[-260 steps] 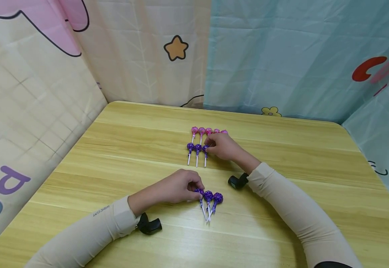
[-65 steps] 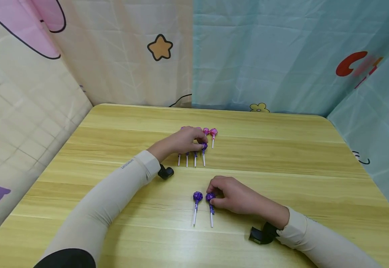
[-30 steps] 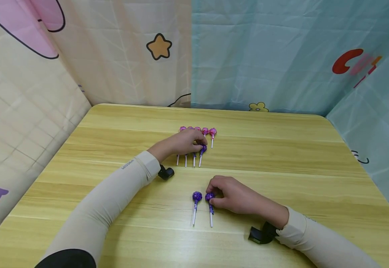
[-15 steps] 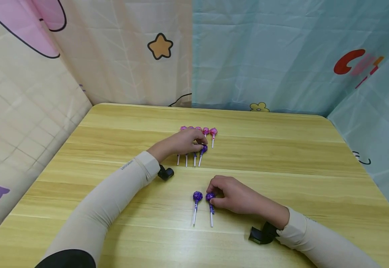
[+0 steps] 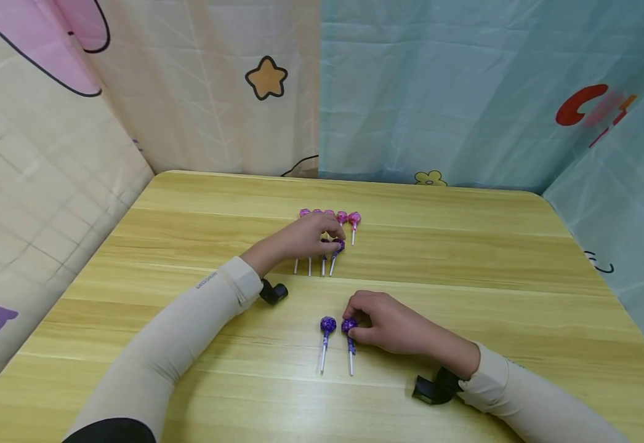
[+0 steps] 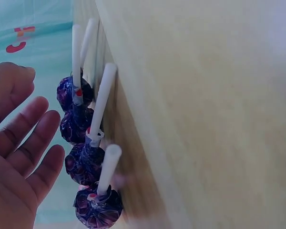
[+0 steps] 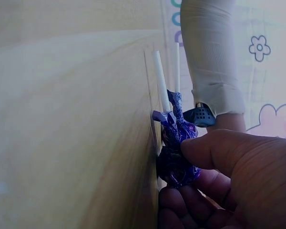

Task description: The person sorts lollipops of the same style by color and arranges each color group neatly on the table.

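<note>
My left hand [image 5: 302, 237] hovers over a row of purple-wrapped lollipops, covering part of it. The left wrist view shows its fingers [image 6: 45, 126] loosely spread, apart from the purple lollipops [image 6: 83, 162]. Nearest its fingertips in the head view is the row's rightmost purple lollipop [image 5: 339, 245], its stick slanting down to the left. Lower on the table, my right hand [image 5: 383, 323] pinches the head of another purple lollipop [image 7: 176, 167] between thumb and fingers. Just left of that lies a loose purple lollipop [image 5: 327, 325], its stick toward me.
Behind the purple row runs a line of pink lollipops [image 5: 354, 219], partly hidden by my left hand. The wooden table [image 5: 494, 258] extends to either side, with printed curtains [image 5: 438, 80] beyond its far edge. Black wrist cameras [image 5: 435, 387] jut below each cuff.
Since the oldest frame, my hands have swapped between row and near group, and a fourth purple lollipop has joined the row. That lollipop tilted after 2.2 s ago; lately hands barely move.
</note>
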A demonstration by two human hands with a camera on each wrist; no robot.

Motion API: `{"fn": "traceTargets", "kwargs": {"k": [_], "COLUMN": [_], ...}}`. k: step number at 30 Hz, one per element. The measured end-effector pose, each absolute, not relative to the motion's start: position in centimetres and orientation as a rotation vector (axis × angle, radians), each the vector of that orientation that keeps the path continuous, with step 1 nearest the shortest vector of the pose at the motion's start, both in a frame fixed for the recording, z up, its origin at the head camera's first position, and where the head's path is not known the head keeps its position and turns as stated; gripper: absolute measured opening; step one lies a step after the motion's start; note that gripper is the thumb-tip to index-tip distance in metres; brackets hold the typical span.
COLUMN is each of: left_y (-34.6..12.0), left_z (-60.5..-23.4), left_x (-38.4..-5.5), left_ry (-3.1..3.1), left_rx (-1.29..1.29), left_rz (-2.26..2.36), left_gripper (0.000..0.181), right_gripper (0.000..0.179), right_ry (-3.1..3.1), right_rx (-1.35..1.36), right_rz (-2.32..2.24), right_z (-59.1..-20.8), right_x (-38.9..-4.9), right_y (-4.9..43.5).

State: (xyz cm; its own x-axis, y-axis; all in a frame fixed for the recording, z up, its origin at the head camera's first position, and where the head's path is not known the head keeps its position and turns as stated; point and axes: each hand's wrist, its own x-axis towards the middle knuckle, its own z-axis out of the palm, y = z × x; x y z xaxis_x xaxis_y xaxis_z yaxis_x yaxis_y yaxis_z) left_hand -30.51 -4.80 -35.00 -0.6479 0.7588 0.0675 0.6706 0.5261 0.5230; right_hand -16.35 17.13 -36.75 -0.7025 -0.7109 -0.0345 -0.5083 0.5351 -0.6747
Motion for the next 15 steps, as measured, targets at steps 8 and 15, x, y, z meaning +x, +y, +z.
{"fn": "traceTargets", "kwargs": {"k": [8,15], "left_y": [-5.4,-6.2], "left_z": [-35.1,-34.9], "left_x": [-28.9,-26.5], "left_ry": [2.594,2.579], "left_rx": [1.264,1.33], "left_rz": [0.828,0.846], "left_gripper": [0.014,0.018], "right_gripper": [0.009,0.008], "right_ry": [2.462,2.45], "right_rx": [-1.013,-0.998], "right_rz": [-0.94,-0.949], "right_z": [-36.7,-36.6], "right_x": [-16.3,-16.3], "right_y": [17.2,17.1]}}
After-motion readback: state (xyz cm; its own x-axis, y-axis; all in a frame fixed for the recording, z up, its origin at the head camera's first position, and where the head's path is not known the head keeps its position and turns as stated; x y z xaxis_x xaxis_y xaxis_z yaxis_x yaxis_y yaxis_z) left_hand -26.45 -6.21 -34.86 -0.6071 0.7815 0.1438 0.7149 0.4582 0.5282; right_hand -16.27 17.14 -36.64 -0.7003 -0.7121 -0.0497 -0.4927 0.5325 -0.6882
